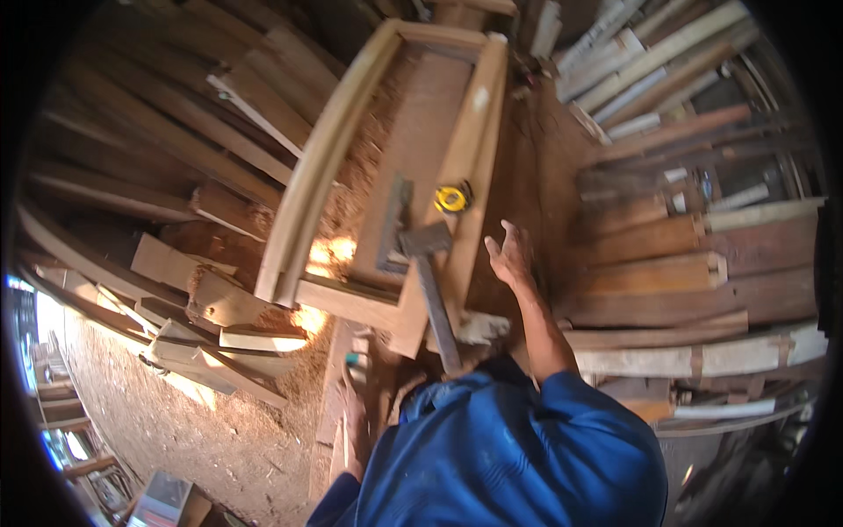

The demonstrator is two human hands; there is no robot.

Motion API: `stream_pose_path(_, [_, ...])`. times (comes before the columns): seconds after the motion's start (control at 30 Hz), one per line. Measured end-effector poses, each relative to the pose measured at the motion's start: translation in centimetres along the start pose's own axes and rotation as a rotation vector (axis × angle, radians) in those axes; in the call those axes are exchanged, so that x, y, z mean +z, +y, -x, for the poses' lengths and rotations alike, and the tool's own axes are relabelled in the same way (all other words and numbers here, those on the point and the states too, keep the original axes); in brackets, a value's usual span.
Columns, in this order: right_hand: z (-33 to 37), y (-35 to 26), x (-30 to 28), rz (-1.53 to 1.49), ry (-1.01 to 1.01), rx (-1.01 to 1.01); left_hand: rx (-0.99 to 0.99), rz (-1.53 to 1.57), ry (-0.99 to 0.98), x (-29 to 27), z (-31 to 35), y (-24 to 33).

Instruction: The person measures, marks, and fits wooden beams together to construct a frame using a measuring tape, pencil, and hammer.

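Right arm: reached forward from a blue sleeve [606,439], elbow slightly bent. Right hand [511,253] was raised with the fingers parted and loosely spread, just beside the near right side of a wooden frame [338,132] but apart from it. Left arm: low, close to the body. Left hand [351,411] lay near a small teal-ended item [353,359], below the frame's near end; too blurred to tell whether the fingers were curled around anything.

Containers: a box [164,499] with a pale, see-through-looking top sat on the ground at lower left, cut by the dark rim of the view; contents could not be made out.

Frame: long, pale brown, lying lengthwise ahead of the body, its left rail bowed and grooved, the right one broader. A hammer [435,294] rested across the right rail's near end, dark blocky head away from the body, grey handle toward it. A yellow-and-black tape measure [453,198] sat on the same rail, beyond the head. Inside the frame, left of both, was a long dark-grey piece [393,224], kind unclear. Wood shavings [356,189] showed through the opening.
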State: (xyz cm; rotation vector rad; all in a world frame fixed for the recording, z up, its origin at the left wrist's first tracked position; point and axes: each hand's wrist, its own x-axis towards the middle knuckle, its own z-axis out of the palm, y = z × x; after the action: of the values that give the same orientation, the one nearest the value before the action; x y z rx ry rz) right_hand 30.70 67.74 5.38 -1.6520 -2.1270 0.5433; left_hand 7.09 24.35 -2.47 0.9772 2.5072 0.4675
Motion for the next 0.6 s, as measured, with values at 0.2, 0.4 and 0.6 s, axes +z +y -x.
stream_pose_path(0.2, [10.7,20.4,-0.9,0.029,-0.332,0.200,0.041,-0.347,0.177,2.5,-2.8,4.4])
stream_pose_path(0.4, [27.3,40.1,3.2,0.210,-0.738,0.173,-0.178,-0.381,-0.073,1.2,-2.8,5.7])
stream_pose_path(0.6, [28.2,49.2,8.4,0.162,-0.669,0.274,-0.206,-0.505,0.050,4.0,-3.3,6.8])
